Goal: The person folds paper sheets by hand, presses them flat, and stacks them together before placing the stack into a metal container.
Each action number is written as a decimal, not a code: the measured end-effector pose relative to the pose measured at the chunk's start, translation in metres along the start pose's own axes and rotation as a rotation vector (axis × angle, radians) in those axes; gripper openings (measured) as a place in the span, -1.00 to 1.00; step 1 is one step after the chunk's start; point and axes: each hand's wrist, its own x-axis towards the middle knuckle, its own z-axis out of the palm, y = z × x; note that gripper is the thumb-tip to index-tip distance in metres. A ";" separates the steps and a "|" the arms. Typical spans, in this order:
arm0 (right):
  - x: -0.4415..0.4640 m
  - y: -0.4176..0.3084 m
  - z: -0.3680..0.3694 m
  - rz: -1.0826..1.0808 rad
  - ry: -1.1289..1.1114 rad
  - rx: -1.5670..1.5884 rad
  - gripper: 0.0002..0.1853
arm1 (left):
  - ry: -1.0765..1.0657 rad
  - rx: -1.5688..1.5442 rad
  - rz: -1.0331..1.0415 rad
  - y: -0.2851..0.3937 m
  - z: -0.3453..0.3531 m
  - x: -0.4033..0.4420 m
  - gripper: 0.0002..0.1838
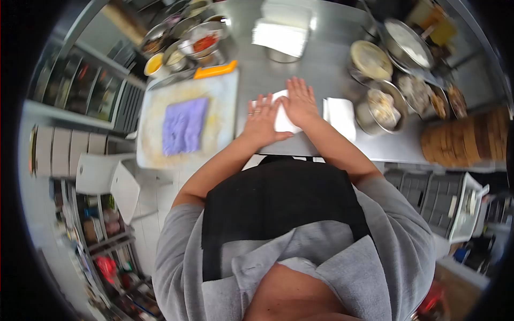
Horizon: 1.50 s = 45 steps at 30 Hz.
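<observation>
The white sheet [281, 111] lies flat on the table [246, 80] directly in front of your torso, under both of your hands, so neither hand is clearly nearer to it. Your left hand [261, 124] covers its left part, palm down, fingers spread and thumb out to the right; your right hand [301, 104] lies flat over its right part, fingers only slightly parted and pointing away from you. Neither is pinching anything. Your hands hide too much of the sheet for you to read its long axis. Just right of your right hand is a folded white piece [340, 117], its long axis running away from you.

Beyond that piece, to the right, a metal pot [365, 124] holds pale, lumpy pieces [383, 106]; behind it sits a round container with a pale yellowish top [371, 60], and farther back a wide bowl with something white in it [408, 43]. A bamboo steamer [466, 139] stands near the right end. On your left, a purple cloth [184, 125] lies on the cutting board [222, 107], and an orange-handled knife [216, 69] lies across its far edge. Past the board, a small cup [160, 73] holds something yellow, and a bowl [187, 47] holds red pieces; blur keeps you from telling what they are.
</observation>
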 end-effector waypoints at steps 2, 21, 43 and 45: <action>-0.006 -0.001 0.002 0.024 0.009 -0.052 -0.30 | -0.028 0.044 -0.010 0.004 -0.008 0.001 0.28; -0.147 0.076 -0.076 0.444 0.361 0.002 -0.68 | 0.134 -0.409 0.474 0.053 -0.038 0.037 -0.69; -0.152 0.045 -0.093 -0.055 0.557 0.415 -0.79 | -0.585 -1.543 -0.253 0.121 0.000 0.097 -0.62; -0.151 0.035 -0.088 -0.129 0.525 0.383 -0.82 | -0.615 -1.561 -0.225 0.115 0.001 0.099 -0.62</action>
